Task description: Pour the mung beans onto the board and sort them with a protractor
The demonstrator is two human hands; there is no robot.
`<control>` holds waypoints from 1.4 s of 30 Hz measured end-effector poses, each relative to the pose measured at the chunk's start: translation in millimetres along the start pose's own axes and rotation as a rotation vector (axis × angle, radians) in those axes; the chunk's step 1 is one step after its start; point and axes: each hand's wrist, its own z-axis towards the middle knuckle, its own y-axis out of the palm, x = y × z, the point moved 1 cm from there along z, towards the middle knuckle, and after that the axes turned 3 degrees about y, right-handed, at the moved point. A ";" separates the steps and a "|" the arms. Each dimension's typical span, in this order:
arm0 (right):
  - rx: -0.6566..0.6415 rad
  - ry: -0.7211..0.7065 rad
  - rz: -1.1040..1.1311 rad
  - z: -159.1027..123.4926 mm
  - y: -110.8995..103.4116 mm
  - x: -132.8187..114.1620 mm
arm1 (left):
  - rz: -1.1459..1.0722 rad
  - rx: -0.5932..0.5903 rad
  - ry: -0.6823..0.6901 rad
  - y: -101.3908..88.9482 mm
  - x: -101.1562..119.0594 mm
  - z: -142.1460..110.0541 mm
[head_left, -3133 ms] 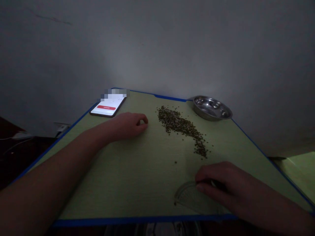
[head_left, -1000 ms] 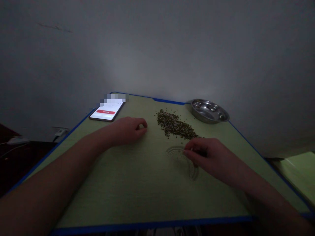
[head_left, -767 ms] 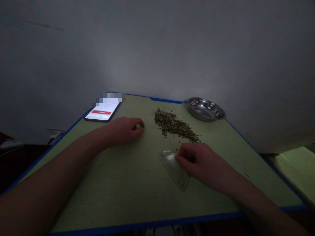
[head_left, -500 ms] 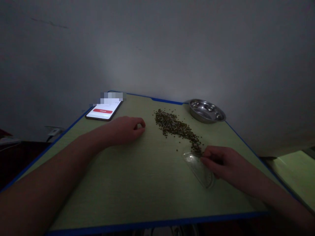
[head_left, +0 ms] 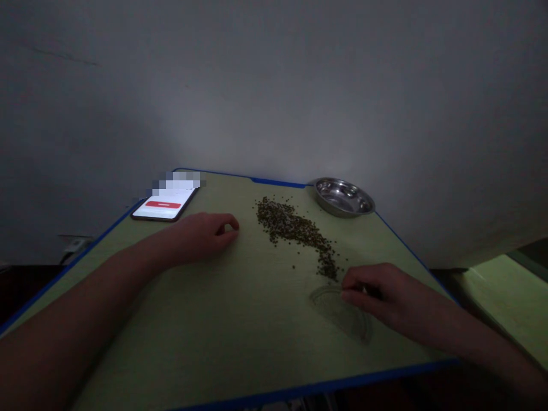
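My right hand (head_left: pixel 387 295) is closed in a pinch on a clear plastic protractor (head_left: pixel 341 313) that lies flat on the green table (head_left: pixel 240 319), just below the near end of a trail of small dark green beans (head_left: pixel 297 233). My left hand (head_left: pixel 201 233) rests on the table left of the beans, fingers curled with thumb and forefinger touching; whether it holds anything is hidden.
A phone (head_left: pixel 166 204) with a lit screen lies at the far left corner. A steel bowl (head_left: pixel 343 197) sits at the far right edge near the grey wall. The table has a blue rim. Another green surface (head_left: pixel 509 299) lies lower right.
My right hand has drawn the protractor back from the bean trail toward the right front and laid it flat. The left hand has stayed put. The view shifted slightly.
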 end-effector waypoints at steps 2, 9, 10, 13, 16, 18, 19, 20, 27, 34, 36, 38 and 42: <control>0.014 -0.022 -0.050 6.3 -2.1 3.0 | -0.002 -0.004 -0.006 -0.1 -0.6 0.3; 0.170 -0.044 -0.190 41.3 -18.3 28.3 | -0.003 -0.001 -0.014 -0.1 -0.5 0.5; 0.193 -0.049 -0.205 45.5 -20.2 30.6 | -0.004 0.002 -0.009 0.1 -0.7 0.2; 0.249 -0.073 -0.234 55.6 -25.1 33.6 | -0.013 0.014 0.009 0.1 -1.3 -1.4; 0.279 -0.092 -0.241 61.7 -28.6 30.8 | -0.023 0.020 0.010 -0.7 -0.8 -2.9; 0.272 -0.109 -0.221 63.9 -29.0 25.5 | -0.023 0.023 0.007 -1.3 0.2 -3.3; 0.265 -0.122 -0.214 64.7 -28.5 22.1 | -0.022 0.022 0.005 -1.5 0.8 -3.4; 0.259 -0.134 -0.211 65.3 -27.8 18.6 | -0.020 0.021 0.005 -1.7 1.3 -3.4; 0.223 -0.142 -0.261 62.1 -20.4 -3.7 | 0.005 0.017 0.012 -1.0 1.8 -3.2; 0.203 -0.216 -0.361 34.6 -11.6 -25.4 | 0.011 0.008 -0.005 -2.4 3.3 -4.4; 0.211 -0.235 -0.374 30.1 -10.2 -27.6 | 0.010 0.008 -0.005 -2.6 3.9 -4.6; 0.239 -0.249 -0.382 28.6 -9.1 -28.8 | 0.005 0.012 -0.002 -2.4 4.1 -4.6; 0.266 -0.277 -0.453 27.9 -1.7 -34.0 | 0.005 0.018 0.007 -1.7 3.8 -3.9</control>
